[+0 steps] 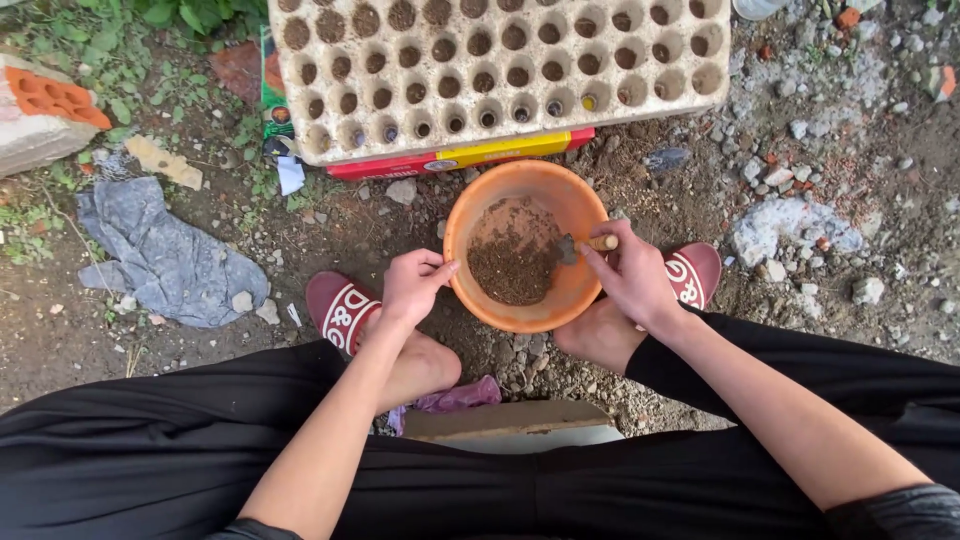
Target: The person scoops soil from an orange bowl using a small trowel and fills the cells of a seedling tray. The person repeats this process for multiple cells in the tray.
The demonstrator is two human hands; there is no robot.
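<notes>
An orange plastic bowl (527, 245) sits upright on the dirt ground between the person's 2 feet, partly filled with dark brown soil (512, 255). A small trowel (585, 245) with a wooden handle rests tilted over its right rim, blade dipped in the soil.

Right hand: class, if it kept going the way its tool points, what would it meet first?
The right hand points its small tool leftward into the orange bowl; it would probably meet the soil first.

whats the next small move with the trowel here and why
Probably dig the trowel into the soil: the right hand holds its blade at the soil's edge, the left hand steadies the bowl rim, and many tray cells look only partly filled.
</notes>
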